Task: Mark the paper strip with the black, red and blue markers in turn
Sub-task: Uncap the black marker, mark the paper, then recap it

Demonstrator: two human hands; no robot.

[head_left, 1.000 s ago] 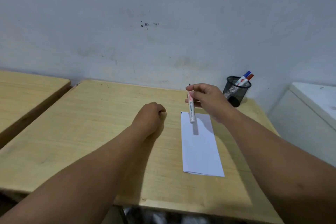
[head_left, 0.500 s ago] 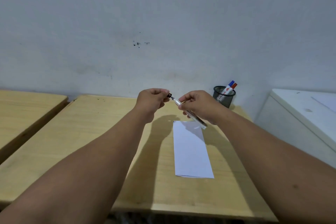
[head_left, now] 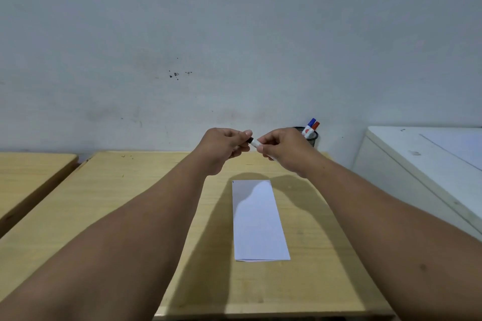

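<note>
A white paper strip (head_left: pixel 258 219) lies lengthwise on the wooden desk (head_left: pixel 130 203), unmarked except a tiny dark spot at its far left corner. Above its far end both hands are raised. My right hand (head_left: pixel 284 150) grips the white barrel of the black marker (head_left: pixel 255 143). My left hand (head_left: pixel 224 147) pinches the marker's black cap end between thumb and fingers. Most of the marker is hidden inside the hands. The blue marker (head_left: pixel 310 124) and the red marker (head_left: pixel 314 126) stand in a black mesh cup (head_left: pixel 313 137) behind my right hand.
A second wooden desk (head_left: pixel 28 172) sits at the left across a narrow gap. A white cabinet top (head_left: pixel 430 154) stands at the right, higher than the desk. A pale wall rises right behind the desk.
My left hand rose off the desk and took hold of the marker's cap end. My right hand lifted the marker higher above the strip. The view tilted up.
</note>
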